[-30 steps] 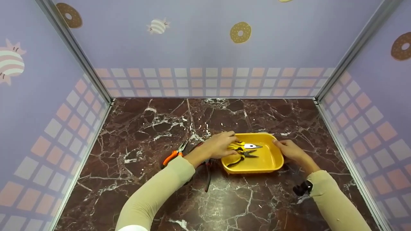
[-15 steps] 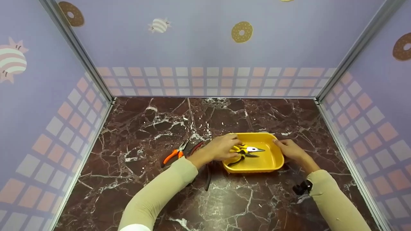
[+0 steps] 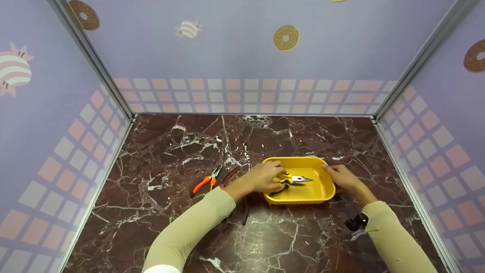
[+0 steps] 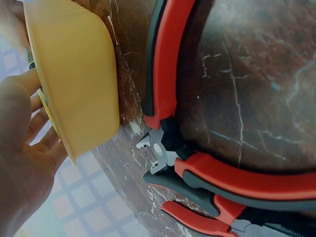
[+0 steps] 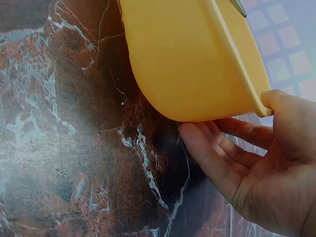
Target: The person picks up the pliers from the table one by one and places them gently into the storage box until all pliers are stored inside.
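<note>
A yellow plastic tub (image 3: 314,193) stands on the marbled table, right of centre. My left hand (image 3: 263,176) reaches over its left rim, fingers bent around the yellow handles of needle-nose pliers (image 3: 301,178), whose tips point right inside the tub. Beneath and beside them lies a second pair of pliers (image 3: 277,192) with black and yellow handles. Part of both handles is hidden by the fingers. At the tub's right end my right hand (image 3: 345,179) grips it, thumb on the rim; in the right wrist view the fingers (image 5: 212,158) are under the outer wall.
Left of the tub lie orange-handled pliers (image 3: 206,184) and red-and-black-handled pliers (image 3: 230,175), partly hidden by the left forearm. Close up, the left wrist view shows red-handled cutters (image 4: 165,64) near the tub's wall. Patterned panels (image 3: 242,57) enclose the table's back and sides.
My left hand and the needle-nose pliers have shifted slightly right and toward me, lower in the tub. My right hand has kept its grip on the tub's end.
</note>
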